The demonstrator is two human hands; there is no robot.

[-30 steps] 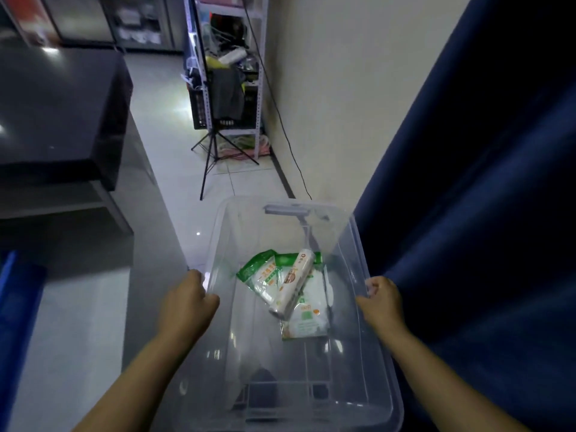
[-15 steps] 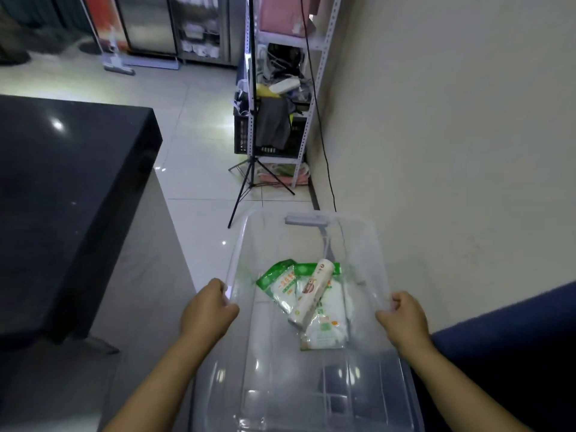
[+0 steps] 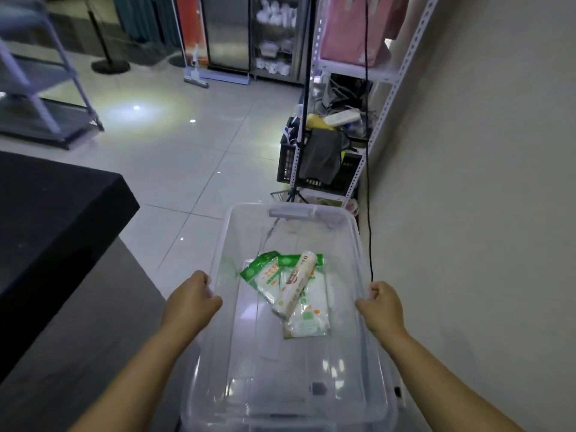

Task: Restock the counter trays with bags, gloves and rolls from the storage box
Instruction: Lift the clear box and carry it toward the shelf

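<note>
So both hands clamp the box [image 3: 352,232] rims: left hand [image 3: 190,302], right hand [image 3: 381,308]. Roll [image 3: 294,286] lies between them, long axis running away, slightly nearer the right.

A storage box [image 3: 290,397] sits low in the middle of the view, held at its two long rims: the left hand [image 3: 190,302] grips the left rim, the right hand [image 3: 381,307] the right rim. Inside, toward the far half of the box floor, two flat packets lie side by side and overlapping, one to the left [image 3: 263,277] and one to the right [image 3: 308,319]. A roll [image 3: 294,288] lies slantwise on top of both. To the left of the box stands a desk [image 3: 46,219]. To the right runs a wall [image 3: 483,182]. Beyond the far end of the box, against the wall, stands a shelf rack [image 3: 386,98] with a tripod [image 3: 304,120] before it. Tiled floor [image 3: 187,157] spreads out behind, left of the rack.
</note>
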